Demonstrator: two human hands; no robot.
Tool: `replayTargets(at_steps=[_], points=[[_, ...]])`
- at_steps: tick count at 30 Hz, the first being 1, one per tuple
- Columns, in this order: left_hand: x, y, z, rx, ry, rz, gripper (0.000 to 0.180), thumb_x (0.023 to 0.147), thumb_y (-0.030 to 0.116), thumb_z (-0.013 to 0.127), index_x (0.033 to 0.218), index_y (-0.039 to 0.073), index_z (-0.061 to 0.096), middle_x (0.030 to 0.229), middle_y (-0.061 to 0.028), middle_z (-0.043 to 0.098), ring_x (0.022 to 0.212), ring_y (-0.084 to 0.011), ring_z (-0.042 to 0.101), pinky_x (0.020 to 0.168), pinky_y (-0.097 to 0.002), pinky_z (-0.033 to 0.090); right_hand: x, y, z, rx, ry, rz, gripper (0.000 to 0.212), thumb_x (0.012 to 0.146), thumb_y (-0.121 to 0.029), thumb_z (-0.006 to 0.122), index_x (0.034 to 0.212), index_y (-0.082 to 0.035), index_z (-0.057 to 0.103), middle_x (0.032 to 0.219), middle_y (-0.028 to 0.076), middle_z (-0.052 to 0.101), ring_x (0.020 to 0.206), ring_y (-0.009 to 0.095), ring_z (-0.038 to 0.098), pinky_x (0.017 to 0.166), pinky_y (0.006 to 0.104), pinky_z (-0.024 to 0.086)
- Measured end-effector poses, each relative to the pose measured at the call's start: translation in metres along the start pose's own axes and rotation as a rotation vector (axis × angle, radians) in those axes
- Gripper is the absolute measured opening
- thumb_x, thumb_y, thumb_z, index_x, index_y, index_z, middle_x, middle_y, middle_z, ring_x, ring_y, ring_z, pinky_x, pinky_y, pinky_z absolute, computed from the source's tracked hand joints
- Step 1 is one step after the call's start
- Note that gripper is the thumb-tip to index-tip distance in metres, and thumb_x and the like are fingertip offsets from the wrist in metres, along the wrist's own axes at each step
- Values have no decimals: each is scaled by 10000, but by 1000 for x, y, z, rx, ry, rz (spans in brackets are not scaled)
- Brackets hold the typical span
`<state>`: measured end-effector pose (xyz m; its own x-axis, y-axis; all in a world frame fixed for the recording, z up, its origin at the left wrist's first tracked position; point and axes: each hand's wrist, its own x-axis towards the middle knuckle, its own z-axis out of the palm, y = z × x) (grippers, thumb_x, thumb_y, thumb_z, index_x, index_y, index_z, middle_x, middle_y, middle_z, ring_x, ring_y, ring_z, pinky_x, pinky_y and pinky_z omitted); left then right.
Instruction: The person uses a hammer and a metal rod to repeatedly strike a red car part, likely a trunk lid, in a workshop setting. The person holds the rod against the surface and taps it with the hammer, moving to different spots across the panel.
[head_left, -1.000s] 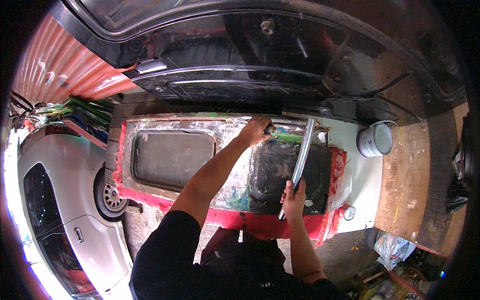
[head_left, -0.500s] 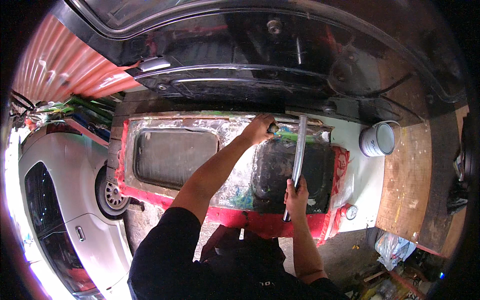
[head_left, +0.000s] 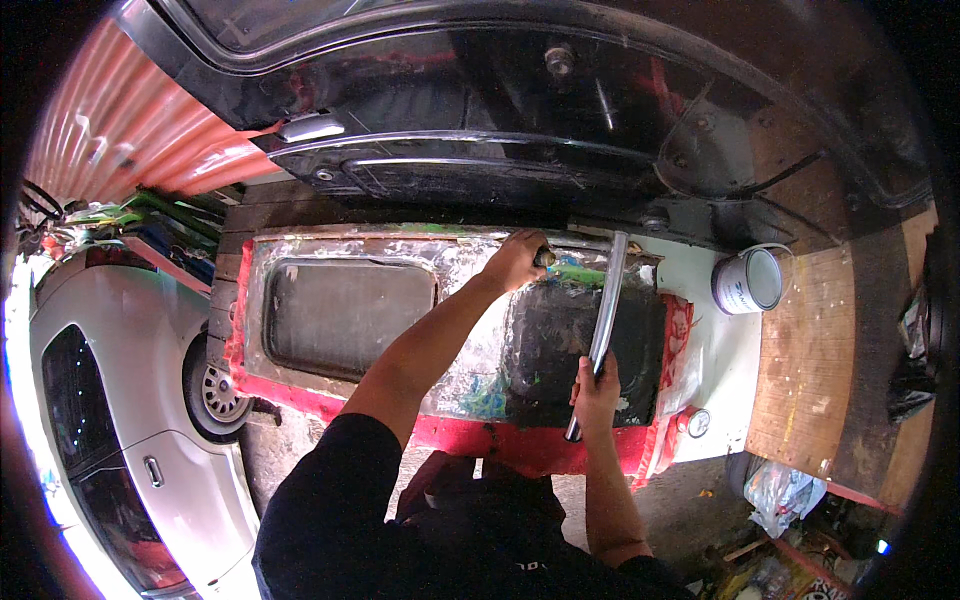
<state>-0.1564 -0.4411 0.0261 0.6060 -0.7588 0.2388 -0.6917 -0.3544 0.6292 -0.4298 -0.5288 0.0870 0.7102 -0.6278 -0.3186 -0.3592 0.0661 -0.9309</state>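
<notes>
White light blazes at your far left, blown out past the car (head_left: 165, 440); your pipe (head_left: 608, 305) gleams, the black panel (head_left: 470, 105) catches streaky glare, your lower right sits in gloom, and straight edges bow toward blacked-out corners.

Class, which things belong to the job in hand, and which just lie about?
In use:
shiny silver metal tube, in the right hand
small dark rounded object, in the left hand
paint-patched, red-edged rectangular panel beneath

Apparently lying about:
white cylindrical metal can
crumpled translucent plastic bag
</notes>
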Motion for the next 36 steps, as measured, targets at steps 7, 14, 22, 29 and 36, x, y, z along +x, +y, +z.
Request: replayTargets(at_steps=[7, 14, 22, 29, 36], points=[[4, -5, 3, 4, 2, 56, 410, 648, 137, 801, 973, 1, 592, 987, -182, 605, 999, -373, 579, 883, -454, 465, 12, 37, -2, -289, -86, -54, 393, 945, -267, 617, 1211, 1, 510, 660, 92, 587, 533, 212, 609, 481, 370, 486], [3, 0, 7, 91, 63, 104, 367, 672, 130, 773, 967, -4, 601, 961, -199, 608, 968, -379, 592, 860, -451, 478, 27, 30, 1, -346, -123, -165, 264, 947, -254, 616, 1063, -30, 540, 597, 24, 516, 416, 94, 510, 357, 273, 399], [3, 5, -2, 43, 94, 10, 316, 699, 117, 749, 958, 2, 610, 936, -206, 606, 947, -377, 595, 850, -454, 481, 4, 20, 11, -171, -1, -78, 292, 946, -259, 609, 1050, 2, 528, 670, 147, 583, 562, 292, 614, 533, 455, 488], [7, 5, -1, 31, 6, 16, 426, 666, 151, 782, 1002, -29, 593, 996, -230, 609, 997, -396, 587, 883, -457, 475, 12, 33, 25, -274, 10, -223, 260, 960, -241, 598, 1104, -41, 517, 613, 35, 518, 452, 130, 521, 403, 292, 413], [-2, -4, -7, -21, -51, -51, 490, 672, 145, 794, 1087, 6, 574, 1101, -194, 583, 1071, -389, 547, 939, -459, 446, -7, -5, 14, -10, -90, -8, 356, 951, -221, 612, 1229, -24, 509, 601, -1, 488, 438, 78, 473, 384, 254, 371]])
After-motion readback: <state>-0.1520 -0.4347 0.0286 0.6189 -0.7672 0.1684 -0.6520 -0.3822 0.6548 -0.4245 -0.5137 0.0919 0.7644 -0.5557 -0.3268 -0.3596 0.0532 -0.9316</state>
